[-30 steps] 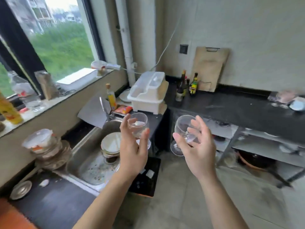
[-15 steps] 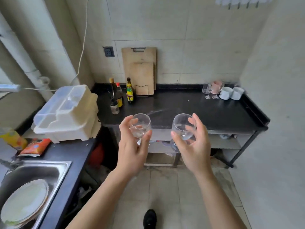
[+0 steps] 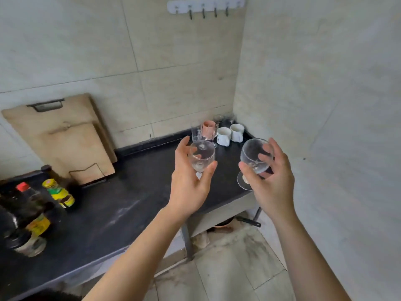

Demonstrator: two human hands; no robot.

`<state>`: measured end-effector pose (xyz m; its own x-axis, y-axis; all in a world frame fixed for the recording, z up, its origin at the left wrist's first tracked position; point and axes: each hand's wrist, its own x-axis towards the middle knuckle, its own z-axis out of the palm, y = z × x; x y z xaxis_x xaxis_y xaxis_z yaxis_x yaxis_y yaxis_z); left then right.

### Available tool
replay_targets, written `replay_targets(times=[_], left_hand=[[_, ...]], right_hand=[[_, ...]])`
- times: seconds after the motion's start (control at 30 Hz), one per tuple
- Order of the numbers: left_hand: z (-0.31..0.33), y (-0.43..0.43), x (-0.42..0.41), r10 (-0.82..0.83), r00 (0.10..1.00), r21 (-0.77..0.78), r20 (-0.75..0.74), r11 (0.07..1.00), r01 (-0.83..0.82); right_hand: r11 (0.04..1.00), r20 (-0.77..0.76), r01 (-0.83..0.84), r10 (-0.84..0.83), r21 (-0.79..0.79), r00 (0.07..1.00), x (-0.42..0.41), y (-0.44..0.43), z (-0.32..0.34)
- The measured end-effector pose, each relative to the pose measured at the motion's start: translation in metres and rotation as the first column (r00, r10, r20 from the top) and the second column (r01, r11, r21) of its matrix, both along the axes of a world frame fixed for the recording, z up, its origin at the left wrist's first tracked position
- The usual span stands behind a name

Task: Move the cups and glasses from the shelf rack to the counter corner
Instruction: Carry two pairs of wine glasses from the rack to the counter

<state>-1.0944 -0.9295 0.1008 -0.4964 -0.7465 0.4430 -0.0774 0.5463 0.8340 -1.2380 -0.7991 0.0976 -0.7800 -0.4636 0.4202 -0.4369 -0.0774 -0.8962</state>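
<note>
My left hand (image 3: 191, 185) grips a small clear stemmed glass (image 3: 201, 157) by its bowl, held above the black counter (image 3: 121, 205). My right hand (image 3: 273, 181) grips a larger clear wine glass (image 3: 253, 157) near the counter's right edge, its foot showing below my palm. In the far right corner of the counter stand two white mugs (image 3: 230, 133), a pink-tinted glass (image 3: 208, 129) and several clear glasses (image 3: 223, 119). The shelf rack is out of view.
Two wooden cutting boards (image 3: 65, 137) lean on the tiled wall at the left. Sauce bottles (image 3: 58, 193) stand at the counter's left. A hook rail (image 3: 206, 6) hangs high on the wall. The right wall is close. Tiled floor lies below.
The view has swung right from the sink to the counter and closed in on its corner. Both hands carried their glasses forward, now over the counter near the mugs.
</note>
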Motion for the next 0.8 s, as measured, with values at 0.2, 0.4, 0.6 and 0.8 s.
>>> replay_targets(times=[0.2,0.4,0.6,0.8], left_hand=[[-0.025,-0.057,-0.109,-0.089,0.994,0.052,0.066,0.995,0.085],[-0.068,-0.122,-0.205,0.038,0.990,0.148,0.137,0.987,-0.059],[-0.093,-0.176,-0.271,0.200,0.938,0.256,0.283,0.927,-0.275],[-0.132,-0.220,-0.299,0.210,0.884,0.287,0.417,0.893,-0.347]], right_hand=[[0.995,0.080,0.099,-0.100,0.010,0.992,-0.104,-0.041,-0.030],[0.992,0.131,-0.002,-0.015,0.126,0.991,-0.218,-0.119,-0.073],[0.960,0.142,-0.182,0.154,0.212,0.978,-0.303,-0.195,-0.097],[0.888,0.215,-0.293,0.228,0.355,0.950,-0.345,-0.264,-0.143]])
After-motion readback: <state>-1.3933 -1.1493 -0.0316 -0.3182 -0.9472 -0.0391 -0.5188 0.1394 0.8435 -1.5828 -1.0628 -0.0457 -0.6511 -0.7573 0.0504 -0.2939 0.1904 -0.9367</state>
